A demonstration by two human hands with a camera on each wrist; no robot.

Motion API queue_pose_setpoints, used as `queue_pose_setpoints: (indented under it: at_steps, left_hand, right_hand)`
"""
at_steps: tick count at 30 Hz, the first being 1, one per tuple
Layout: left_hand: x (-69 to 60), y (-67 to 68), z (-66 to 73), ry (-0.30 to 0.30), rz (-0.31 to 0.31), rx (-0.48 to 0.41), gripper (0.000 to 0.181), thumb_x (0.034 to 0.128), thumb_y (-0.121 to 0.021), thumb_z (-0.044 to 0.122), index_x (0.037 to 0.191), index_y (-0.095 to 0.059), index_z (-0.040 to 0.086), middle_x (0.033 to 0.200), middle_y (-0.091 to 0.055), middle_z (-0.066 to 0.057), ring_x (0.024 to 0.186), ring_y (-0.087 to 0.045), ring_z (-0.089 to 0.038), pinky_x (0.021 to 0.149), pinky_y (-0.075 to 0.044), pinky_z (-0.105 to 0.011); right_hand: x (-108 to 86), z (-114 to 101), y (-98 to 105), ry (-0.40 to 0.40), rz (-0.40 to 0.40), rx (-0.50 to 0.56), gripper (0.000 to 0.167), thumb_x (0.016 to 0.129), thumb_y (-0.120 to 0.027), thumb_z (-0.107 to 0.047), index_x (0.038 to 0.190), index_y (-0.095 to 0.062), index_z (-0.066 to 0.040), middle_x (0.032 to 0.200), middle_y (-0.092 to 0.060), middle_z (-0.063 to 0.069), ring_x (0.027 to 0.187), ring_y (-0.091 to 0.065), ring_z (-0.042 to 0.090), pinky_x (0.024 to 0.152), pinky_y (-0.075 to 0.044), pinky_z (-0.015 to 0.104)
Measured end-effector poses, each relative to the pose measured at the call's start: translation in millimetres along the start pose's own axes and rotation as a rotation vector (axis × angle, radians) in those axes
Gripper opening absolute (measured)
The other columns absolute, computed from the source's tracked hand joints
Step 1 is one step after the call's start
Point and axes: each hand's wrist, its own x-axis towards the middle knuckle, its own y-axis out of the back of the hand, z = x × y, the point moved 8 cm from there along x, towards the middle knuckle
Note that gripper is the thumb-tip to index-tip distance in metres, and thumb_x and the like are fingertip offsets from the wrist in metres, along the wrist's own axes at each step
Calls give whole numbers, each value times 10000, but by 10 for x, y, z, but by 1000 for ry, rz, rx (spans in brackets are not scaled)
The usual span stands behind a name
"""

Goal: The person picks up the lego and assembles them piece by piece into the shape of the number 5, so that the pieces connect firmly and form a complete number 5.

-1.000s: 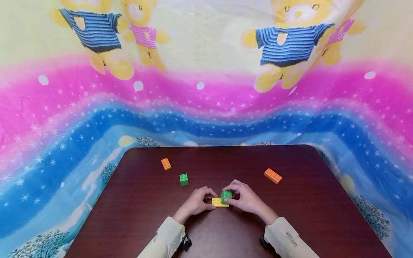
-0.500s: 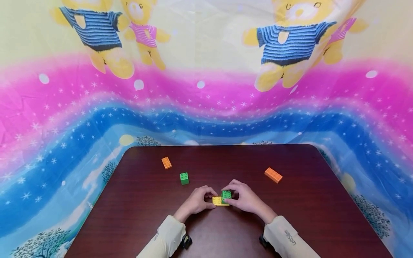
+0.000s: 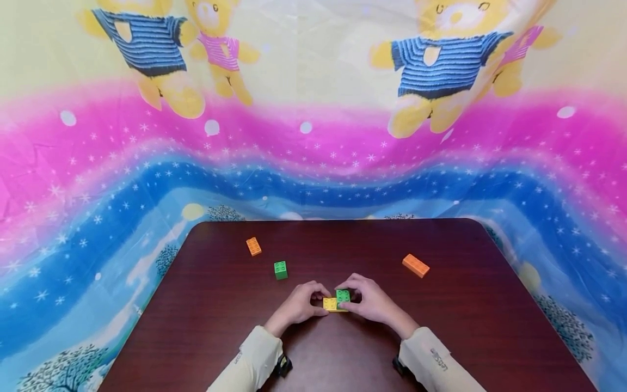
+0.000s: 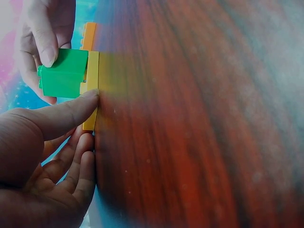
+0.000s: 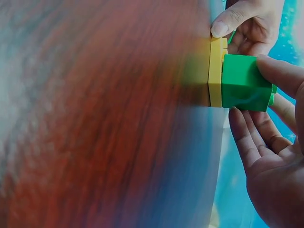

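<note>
Around one yellow block (image 3: 330,304) on one counter (image 3: 333,239) are two hands (image 3: 300,306) (image 3: 374,302), two green blocks (image 3: 343,295) (image 3: 280,270), one touching it, and, beyond it, two orange blocks (image 3: 253,246) (image 3: 416,265).

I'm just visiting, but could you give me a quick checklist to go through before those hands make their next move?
1. Left hand steadies the yellow brick between thumb and fingers: ok.
2. Right hand grips the held green block: ok.
3. Held green block sits over the yellow brick's right end, leaving studs bare at the left: ok.
4. Held green block pressed fully down: cannot tell; the wrist views don't settle it.
5. Loose green block, left orange brick and right orange brick apart from both hands: ok.
</note>
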Motion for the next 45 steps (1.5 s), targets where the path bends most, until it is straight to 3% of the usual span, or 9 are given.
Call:
queue_pose_setpoints:
  at_steps: [15, 24, 45]
  left_hand:
    - [-9, 8, 12, 8, -8, -4, 289, 789, -904, 98, 1039, -762, 128, 977, -678, 11, 899, -640, -110, 811, -547, -255]
    - [-3, 11, 24, 15, -7, -7, 286, 795, -901, 100, 1044, -762, 124, 991, -684, -7, 908, -645, -124, 818, -552, -262]
    - [-19, 5, 25, 23, -2, -10, 281, 800, -897, 103, 1047, -766, 138, 978, -675, 12, 912, -651, -142, 815, -558, -275]
  right_hand:
    - [-22, 69, -44, -50, 1, -3, 327, 900, -823, -319, 1193, -732, -205, 1049, -642, -90, 896, -656, 129, 806, -583, 324]
    - [-11, 91, -33, -76, 10, -30, 327, 884, -837, -326, 1176, -743, -212, 982, -625, -116, 842, -621, 60, 768, -559, 271]
    - [13, 47, -40, -46, 4, -81, 292, 867, -855, -279, 1136, -772, -201, 934, -640, -120, 795, -594, 25, 740, -544, 248]
